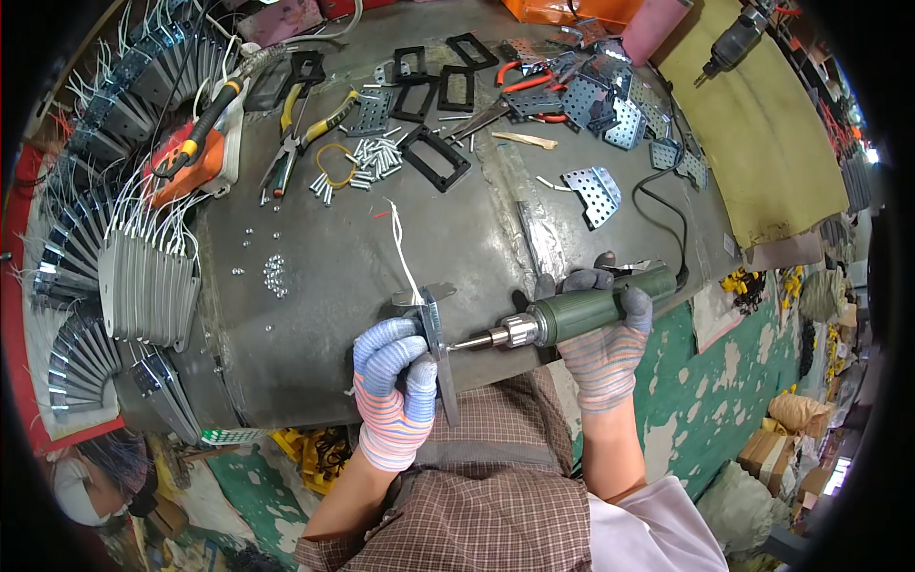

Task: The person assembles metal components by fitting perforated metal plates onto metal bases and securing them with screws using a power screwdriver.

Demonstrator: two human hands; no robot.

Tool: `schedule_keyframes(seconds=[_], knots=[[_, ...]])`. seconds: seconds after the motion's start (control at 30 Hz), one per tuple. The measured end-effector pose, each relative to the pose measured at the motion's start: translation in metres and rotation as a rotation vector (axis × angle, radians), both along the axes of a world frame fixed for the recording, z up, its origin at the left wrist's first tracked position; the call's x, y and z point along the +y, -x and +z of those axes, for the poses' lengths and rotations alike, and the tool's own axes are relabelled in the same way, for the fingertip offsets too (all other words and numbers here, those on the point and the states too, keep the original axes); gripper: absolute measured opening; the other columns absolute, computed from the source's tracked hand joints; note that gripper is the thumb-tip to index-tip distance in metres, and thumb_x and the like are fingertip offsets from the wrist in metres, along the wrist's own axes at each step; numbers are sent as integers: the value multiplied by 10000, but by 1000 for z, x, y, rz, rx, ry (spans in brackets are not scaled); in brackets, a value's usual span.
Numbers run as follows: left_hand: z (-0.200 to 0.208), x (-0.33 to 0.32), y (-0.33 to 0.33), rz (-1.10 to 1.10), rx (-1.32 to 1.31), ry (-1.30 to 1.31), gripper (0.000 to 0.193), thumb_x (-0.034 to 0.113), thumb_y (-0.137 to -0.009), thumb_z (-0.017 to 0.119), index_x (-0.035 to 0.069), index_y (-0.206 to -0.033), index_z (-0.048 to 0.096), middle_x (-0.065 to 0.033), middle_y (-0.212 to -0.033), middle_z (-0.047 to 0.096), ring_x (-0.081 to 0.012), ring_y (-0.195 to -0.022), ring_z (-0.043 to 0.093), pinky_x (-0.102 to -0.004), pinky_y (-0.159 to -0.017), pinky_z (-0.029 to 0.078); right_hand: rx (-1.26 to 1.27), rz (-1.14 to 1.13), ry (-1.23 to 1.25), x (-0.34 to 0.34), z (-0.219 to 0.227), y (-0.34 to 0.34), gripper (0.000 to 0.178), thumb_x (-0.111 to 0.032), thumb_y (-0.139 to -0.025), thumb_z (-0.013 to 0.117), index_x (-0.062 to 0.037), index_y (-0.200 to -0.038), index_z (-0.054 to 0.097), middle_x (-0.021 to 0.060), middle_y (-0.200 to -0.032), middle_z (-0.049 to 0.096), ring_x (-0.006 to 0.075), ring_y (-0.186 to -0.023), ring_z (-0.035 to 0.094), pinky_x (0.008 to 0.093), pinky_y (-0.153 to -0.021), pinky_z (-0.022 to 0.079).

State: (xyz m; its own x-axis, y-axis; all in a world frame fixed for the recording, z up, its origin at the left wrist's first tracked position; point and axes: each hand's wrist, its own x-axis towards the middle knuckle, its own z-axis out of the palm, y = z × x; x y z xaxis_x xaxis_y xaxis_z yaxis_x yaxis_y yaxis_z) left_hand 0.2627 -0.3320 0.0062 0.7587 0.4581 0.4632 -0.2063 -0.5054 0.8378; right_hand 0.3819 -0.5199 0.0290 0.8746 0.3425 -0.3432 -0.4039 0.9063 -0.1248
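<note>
In striped gloves, both my hands are at the table's near edge. My left hand [393, 381] is closed on a flat grey metal part [441, 357] held on edge, with two white wires [402, 253] rising from its top. My right hand [605, 353] wraps round a green electric screwdriver [600, 307], which lies level and points left. Its bit tip [457, 346] meets the face of the grey part, or nearly so; a screw there is too small to make out. A black cord [667, 195] runs from the tool's rear end.
Loose screws [376, 160], small nuts [275, 276] and pliers [303, 133] lie on the dark table [324, 334]. Black rectangular frames [437, 159] and perforated metal plates [593, 195] are farther back. Wired grey parts [148, 286] stand stacked at left. A drill [739, 43] hangs at far right.
</note>
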Motion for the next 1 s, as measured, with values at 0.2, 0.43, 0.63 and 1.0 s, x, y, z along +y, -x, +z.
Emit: schedule_keyframes(seconds=[0.2, 0.43, 0.63, 1.0], knots=[[11, 2, -3, -15, 12, -74, 212, 152, -848, 669, 64, -1027, 599, -137, -1051, 574, -303, -964, 578, -377, -846, 480, -10, 14, 41, 1, 1, -3, 444, -151, -752, 651, -71, -1178, 555, 30, -887, 647, 231, -942, 604, 510, -1080, 331], [33, 58, 14, 245, 250, -471, 195, 139, -844, 613, 56, -1020, 626, -134, -981, 622, -321, -915, 587, -417, -840, 463, -32, 27, 14, -2, 5, -3, 575, -132, -726, 702, -58, -1263, 512, 22, -896, 644, 197, -936, 588, 507, -1104, 286], [30, 121, 10, 393, 362, -675, 179, 50, -801, 626, 42, -979, 641, -127, -895, 622, -311, -830, 584, -390, -776, 460, -70, 54, 27, -4, 1, -4, 589, -164, -753, 693, -63, -1295, 487, 20, -925, 646, 193, -952, 598, 496, -1098, 285], [29, 118, 1, 231, 338, -498, 155, 19, -790, 634, 35, -940, 601, -108, -844, 596, -258, -783, 600, -357, -694, 490, -57, 28, 85, 1, 7, -2, 571, -156, -753, 683, -70, -1280, 481, 16, -901, 645, 208, -934, 601, 504, -1092, 302]])
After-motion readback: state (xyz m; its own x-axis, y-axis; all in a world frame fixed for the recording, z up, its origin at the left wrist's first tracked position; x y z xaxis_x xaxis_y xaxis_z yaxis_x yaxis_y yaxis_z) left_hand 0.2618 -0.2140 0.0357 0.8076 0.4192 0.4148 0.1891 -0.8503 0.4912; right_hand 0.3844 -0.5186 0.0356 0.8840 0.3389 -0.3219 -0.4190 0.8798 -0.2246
